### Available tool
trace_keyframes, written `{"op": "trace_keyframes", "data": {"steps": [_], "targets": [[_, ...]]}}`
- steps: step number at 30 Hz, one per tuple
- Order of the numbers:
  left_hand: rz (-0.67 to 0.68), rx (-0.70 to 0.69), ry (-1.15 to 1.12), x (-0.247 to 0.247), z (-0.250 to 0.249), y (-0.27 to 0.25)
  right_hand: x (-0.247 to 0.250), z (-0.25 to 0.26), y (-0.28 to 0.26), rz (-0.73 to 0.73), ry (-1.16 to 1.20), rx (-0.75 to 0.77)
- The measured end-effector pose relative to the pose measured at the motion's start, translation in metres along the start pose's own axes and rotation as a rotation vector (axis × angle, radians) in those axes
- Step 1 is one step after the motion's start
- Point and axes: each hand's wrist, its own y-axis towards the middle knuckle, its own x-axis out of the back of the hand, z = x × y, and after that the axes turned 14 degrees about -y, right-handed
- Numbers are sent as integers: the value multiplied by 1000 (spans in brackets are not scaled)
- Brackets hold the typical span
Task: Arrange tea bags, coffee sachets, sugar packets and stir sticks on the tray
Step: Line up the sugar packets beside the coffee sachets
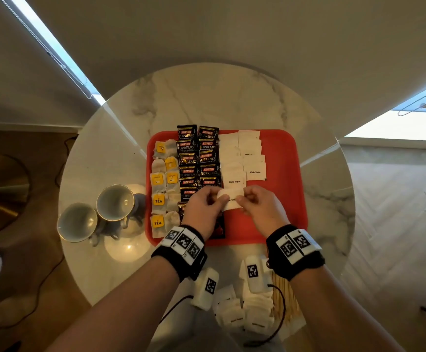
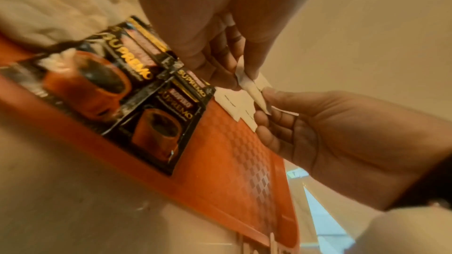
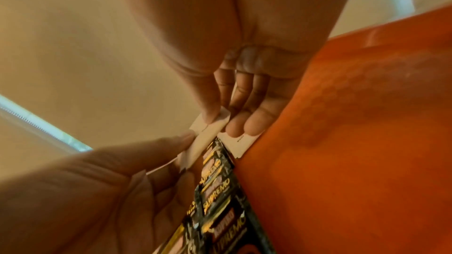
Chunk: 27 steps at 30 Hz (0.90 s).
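Over the tray's (image 1: 283, 158) near edge, 1 sugar packet (image 1: 232, 199) is pinched between both hands, left hand (image 1: 204, 208) and right hand (image 1: 260, 208) at opposite ends, long axis crosswise, just short of the left sugar column's (image 1: 232, 163) near end; I'd set it there.

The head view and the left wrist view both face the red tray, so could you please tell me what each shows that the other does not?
Only the head view shows the two grey ceramic cups, the yellow-tagged tea bags and the loose wooden stir sticks lying off the tray. Only the left wrist view shows the red plastic tray's checkered surface texture. Both show the left hand and right hand pinching one white paper sugar packet beside the black coffee sachets.
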Motion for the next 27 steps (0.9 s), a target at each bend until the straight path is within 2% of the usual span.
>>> {"op": "trace_keyframes", "data": {"steps": [3,6,9,11,14,18,24,27], "targets": [[64,-113,188,-11,-13,10,16,-11,9,-82,21,-41],[129,-288,431,-16,-24,24,33,-26,27,-174,3,-152],[220,-440,739,-22,-19,42,38,-31,44,-185,-74,-217],[279,-508,938,-26,-12,51,36,-30,51,-178,-118,-214],[325,-551,1107,-30,-8,59,31,-29,58,-201,-183,-209],[364,-553,1194,-31,-5,64,25,-29,64,-219,-273,-195],[353,-557,1128,-25,-5,50,33,-27,45,-215,-328,-169],[475,-531,996,-21,-1,18,33,-27,10,-161,-279,-117]]}}
